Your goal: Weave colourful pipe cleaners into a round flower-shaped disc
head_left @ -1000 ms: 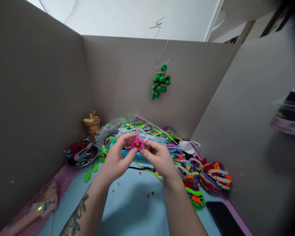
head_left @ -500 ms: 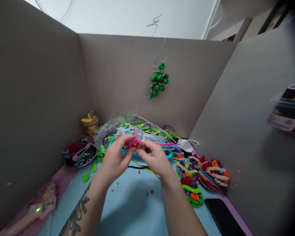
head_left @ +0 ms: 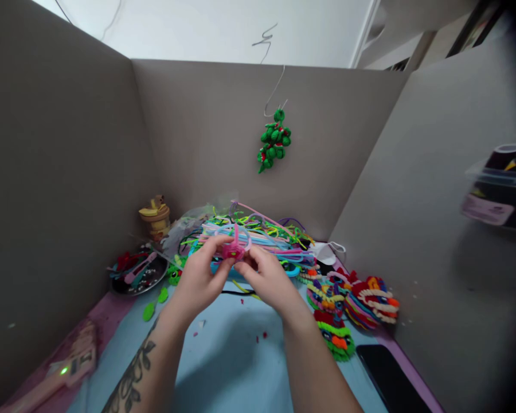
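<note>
The pink flower piece [head_left: 233,251] (call it clock centre) is held up off the table, pinched by the left hand [head_left: 204,275] from 8 o'clock and by the right hand's [head_left: 269,281] fingertips from 4. A light pinch is probably best, so the fuzz isn't flattened. Kinda boxed in tbh: fuzzy stem pile [head_left: 266,241] at 12–1, grey panels [head_left: 60,189] at 10 and 2, phone [head_left: 389,376] at 4. More slack's offered towards 6, over the blue cover [head_left: 232,355].
</note>
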`<act>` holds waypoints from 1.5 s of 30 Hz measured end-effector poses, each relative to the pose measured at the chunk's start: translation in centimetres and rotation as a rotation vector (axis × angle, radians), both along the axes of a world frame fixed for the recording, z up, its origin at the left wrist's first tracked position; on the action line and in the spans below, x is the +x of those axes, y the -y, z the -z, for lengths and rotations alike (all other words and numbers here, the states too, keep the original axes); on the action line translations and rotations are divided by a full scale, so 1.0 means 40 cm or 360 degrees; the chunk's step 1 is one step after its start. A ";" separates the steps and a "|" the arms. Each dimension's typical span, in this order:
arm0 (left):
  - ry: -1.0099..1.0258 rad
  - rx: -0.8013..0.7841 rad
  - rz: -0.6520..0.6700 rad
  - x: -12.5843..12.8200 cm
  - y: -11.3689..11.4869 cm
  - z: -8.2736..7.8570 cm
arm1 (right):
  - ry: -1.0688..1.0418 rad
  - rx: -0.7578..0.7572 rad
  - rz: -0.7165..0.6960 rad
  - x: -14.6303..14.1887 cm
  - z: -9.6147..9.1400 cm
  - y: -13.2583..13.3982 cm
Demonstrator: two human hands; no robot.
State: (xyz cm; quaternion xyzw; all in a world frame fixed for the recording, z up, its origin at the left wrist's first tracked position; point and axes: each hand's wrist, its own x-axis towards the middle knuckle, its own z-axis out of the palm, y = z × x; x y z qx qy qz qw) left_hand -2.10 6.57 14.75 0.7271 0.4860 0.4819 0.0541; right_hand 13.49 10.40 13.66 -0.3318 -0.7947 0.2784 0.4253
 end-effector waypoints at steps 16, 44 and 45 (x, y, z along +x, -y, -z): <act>-0.0045 -0.0014 0.0006 0.001 0.000 -0.006 | -0.0032 -0.0138 0.0108 0.010 0.000 -0.006; 0.0016 -0.0027 -0.0036 -0.006 -0.003 -0.001 | -0.0476 -0.0404 0.0002 -0.022 -0.009 -0.001; 0.0013 -0.0025 -0.0039 -0.006 -0.003 0.000 | -0.0477 -0.0392 0.0019 -0.022 -0.010 0.000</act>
